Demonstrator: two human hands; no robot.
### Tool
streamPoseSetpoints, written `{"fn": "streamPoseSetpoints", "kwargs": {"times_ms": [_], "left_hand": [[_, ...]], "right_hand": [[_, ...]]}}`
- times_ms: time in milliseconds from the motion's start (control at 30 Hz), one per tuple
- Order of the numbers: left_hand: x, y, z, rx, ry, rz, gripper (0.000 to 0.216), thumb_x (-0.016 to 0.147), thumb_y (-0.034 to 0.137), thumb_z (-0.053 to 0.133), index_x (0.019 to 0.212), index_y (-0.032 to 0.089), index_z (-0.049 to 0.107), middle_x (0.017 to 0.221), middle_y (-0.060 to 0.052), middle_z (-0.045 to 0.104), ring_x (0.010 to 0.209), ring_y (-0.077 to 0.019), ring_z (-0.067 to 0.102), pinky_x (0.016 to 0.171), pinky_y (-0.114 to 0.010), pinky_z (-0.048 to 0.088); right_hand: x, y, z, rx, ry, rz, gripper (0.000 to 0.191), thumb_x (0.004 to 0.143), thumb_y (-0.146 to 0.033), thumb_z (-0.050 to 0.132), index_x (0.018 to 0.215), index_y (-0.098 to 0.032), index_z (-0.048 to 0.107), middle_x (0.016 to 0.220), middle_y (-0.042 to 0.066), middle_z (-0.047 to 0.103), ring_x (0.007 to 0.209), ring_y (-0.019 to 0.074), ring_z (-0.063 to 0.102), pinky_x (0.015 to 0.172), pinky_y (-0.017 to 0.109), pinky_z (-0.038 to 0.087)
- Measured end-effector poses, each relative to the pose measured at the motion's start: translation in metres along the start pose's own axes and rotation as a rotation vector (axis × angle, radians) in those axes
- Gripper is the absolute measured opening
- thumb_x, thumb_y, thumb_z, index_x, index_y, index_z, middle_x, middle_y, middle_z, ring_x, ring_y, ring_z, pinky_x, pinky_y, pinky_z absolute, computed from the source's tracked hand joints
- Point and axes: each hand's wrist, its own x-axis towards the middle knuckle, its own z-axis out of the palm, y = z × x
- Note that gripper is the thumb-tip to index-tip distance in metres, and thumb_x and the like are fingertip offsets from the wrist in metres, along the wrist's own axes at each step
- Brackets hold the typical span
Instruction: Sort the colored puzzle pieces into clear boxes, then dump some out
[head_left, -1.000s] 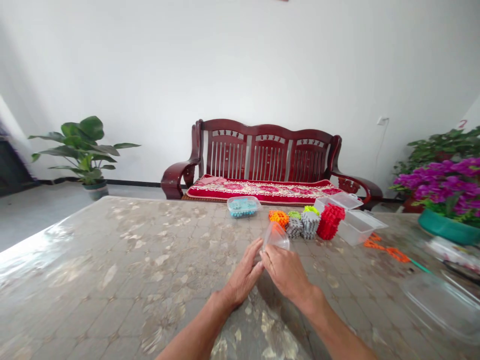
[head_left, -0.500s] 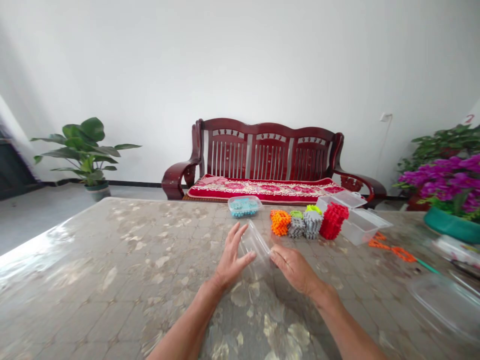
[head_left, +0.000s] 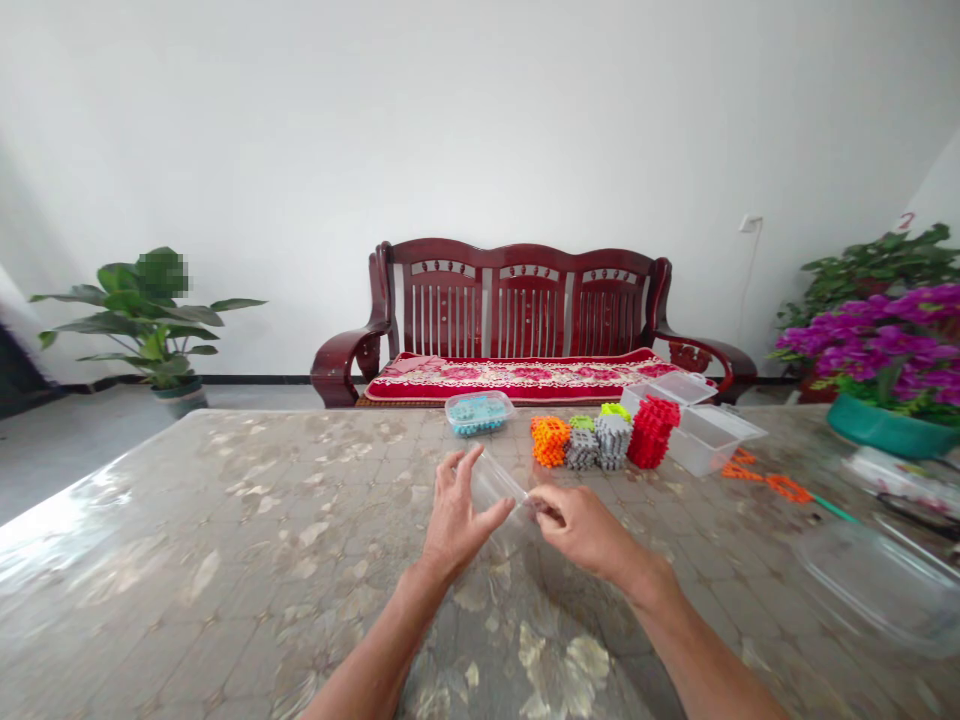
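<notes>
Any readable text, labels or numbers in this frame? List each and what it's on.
"2": red digit on the white wall at far right; small, so likely but not certain.
Nothing else reads: the clear container held between the left hand and the right hand shows no label.

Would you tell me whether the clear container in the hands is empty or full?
Empty: through the clear container, held by the left hand and right hand, only the table shows.
</notes>
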Motion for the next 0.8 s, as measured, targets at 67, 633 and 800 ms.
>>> {"fn": "streamPoseSetpoints", "kwargs": {"times_ms": [67,633,800], "left_hand": [[-0.002,-0.002,0.002,-0.008,-0.006,-0.006,0.073,0.076,0.037,0.068,0.141,0.024,0.038,0.133,-0.011,0.038,0.131,-0.0293,0.036,0.112,-0.050,0.032],[-0.006,-0.006,0.007,-0.038,0.014,-0.030,0.067,0.078,0.038,0.065,0.139,0.024,0.041,0.133,-0.011,0.036,0.133,-0.0284,0.033,0.114,-0.049,0.027],[-0.005,-0.007,0.006,-0.066,-0.020,-0.029,0.066,0.079,0.037,0.063,0.140,0.025,0.040,0.135,-0.010,0.035,0.135,-0.0279,0.032,0.115,-0.049,0.025]], "right_hand": [[0.000,-0.002,0.003,-0.029,0.023,-0.007,0.029,0.079,-0.011,0.049,0.091,-0.021,0.072,0.079,0.002,0.074,0.065,0.0128,0.063,0.059,0.021,0.035],[0.000,0.004,0.016,-0.084,0.151,-0.010,0.029,0.073,-0.008,0.049,0.086,-0.021,0.072,0.077,0.003,0.074,0.068,0.0137,0.065,0.062,0.019,0.039],[0.002,0.002,0.014,-0.100,0.164,-0.027,0.030,0.070,-0.007,0.049,0.085,-0.020,0.071,0.075,0.002,0.073,0.065,0.0137,0.064,0.061,0.020,0.039]]}}
